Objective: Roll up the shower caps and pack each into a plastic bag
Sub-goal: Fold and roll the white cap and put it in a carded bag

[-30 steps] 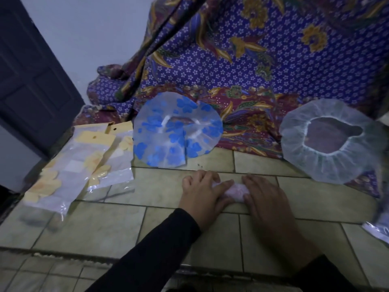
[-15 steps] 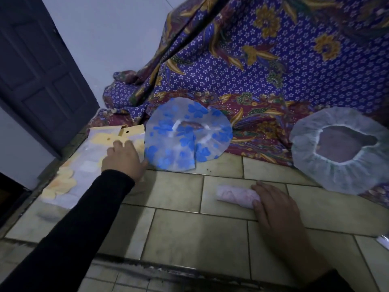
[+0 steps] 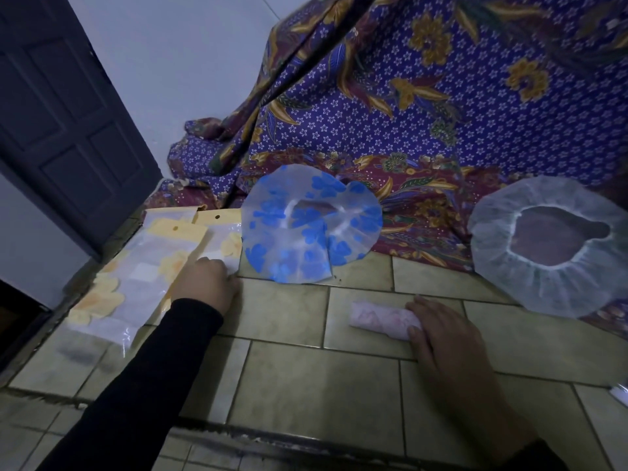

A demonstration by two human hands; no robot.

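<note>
1. Head view: a tiled worktop (image 3: 306,385) is seen, with a purple patterned cloth (image 3: 441,113) draped along its far side.
2. The rolled shower cap (image 3: 380,319), pale pink, is laid right of centre on the tiles, lengthwise left to right.
3. The right hand (image 3: 448,338) is laid over the roll's right end, fingers nearly straight. The roll is pressed onto the worktop, not wrapped.
4. The plastic bags (image 3: 142,277), clear with yellow flower print and yellow headers, are stacked at the far left of the worktop.
5. The left hand (image 3: 207,283) is set on the near right edge of the bag stack, fingers curled under. Whether a bag is actually pinched cannot be told; the fingertips are hidden.
6. A blue-flowered shower cap (image 3: 306,229) is spread open just right of the bags, partly on the cloth and partly on the tiles.
7. A white shower cap (image 3: 550,246) is spread open at the far right, mostly on the cloth, well apart from the blue one.
8. A dark door (image 3: 68,113) is seen at far left.
</note>
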